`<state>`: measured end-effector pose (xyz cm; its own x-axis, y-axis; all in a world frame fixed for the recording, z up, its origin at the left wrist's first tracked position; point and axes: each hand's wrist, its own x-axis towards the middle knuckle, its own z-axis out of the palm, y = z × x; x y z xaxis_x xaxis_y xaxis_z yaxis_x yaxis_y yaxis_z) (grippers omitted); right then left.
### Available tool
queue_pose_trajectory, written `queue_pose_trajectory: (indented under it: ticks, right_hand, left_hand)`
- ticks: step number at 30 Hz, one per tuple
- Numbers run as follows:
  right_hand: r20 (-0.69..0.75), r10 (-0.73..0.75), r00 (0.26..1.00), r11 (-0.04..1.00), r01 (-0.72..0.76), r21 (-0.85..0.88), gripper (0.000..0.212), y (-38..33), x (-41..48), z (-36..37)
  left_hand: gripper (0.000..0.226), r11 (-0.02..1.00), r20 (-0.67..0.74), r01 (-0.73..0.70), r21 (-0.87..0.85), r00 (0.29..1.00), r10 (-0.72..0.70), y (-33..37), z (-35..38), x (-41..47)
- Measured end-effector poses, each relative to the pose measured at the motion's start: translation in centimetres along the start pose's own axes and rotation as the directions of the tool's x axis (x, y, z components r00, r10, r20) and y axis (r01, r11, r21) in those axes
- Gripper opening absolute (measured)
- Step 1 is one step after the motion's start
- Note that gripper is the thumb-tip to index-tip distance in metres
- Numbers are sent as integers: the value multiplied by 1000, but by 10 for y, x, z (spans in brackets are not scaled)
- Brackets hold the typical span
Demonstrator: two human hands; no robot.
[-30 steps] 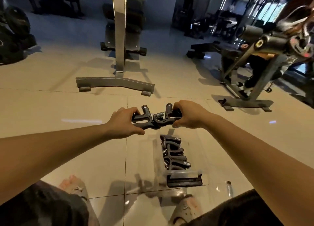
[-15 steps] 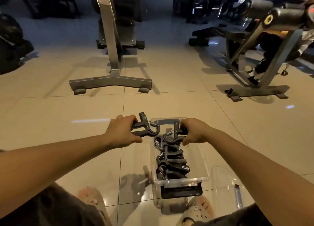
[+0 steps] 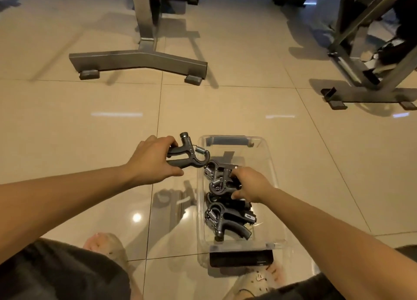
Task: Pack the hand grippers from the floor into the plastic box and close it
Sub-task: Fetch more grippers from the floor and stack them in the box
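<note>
A clear plastic box (image 3: pixel 268 155) sits open on the tiled floor between my feet, with several dark grey hand grippers (image 3: pixel 228 220) lying in a row inside it. My left hand (image 3: pixel 153 160) holds one hand gripper (image 3: pixel 187 156) by its handles, just left of the box's rim and above the floor. My right hand (image 3: pixel 250 184) is down inside the box, closed around another hand gripper (image 3: pixel 220 185) that rests among the others. A dark clip (image 3: pixel 241 258) shows on the box's near end.
A grey T-shaped metal machine base (image 3: pixel 140 61) stands on the floor ahead. Another machine frame (image 3: pixel 370 83) stands at the right. My feet in light clogs (image 3: pixel 106 247) flank the box.
Both hands came down and toward me, each with a hand gripper. The right hand lowered its gripper into the box; the left one moved to the box's left edge. The view tilted downward.
</note>
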<state>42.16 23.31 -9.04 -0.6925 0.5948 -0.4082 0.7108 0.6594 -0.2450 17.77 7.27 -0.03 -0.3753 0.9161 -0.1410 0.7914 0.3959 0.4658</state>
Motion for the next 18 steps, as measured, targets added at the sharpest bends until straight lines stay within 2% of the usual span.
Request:
queue_pose_trajectory:
  ticks: [3, 8, 18]
  right_hand:
    - [0, 3, 1000, 1000, -3, 4, 58, 8, 10, 18]
    - [38, 8, 999, 1000, -7, -17, 67, 21, 20, 38]
    - [127, -32, 991, 999, 30, 19, 70, 27, 26, 49]
  left_hand:
    - [59, 1000, 19, -4, -10, 1000, 5, -3, 6, 9]
    - [63, 999, 58, -43, -5, 997, 43, 0, 15, 23]
    - [65, 998, 87, -65, 12, 994, 64, 3, 23, 34]
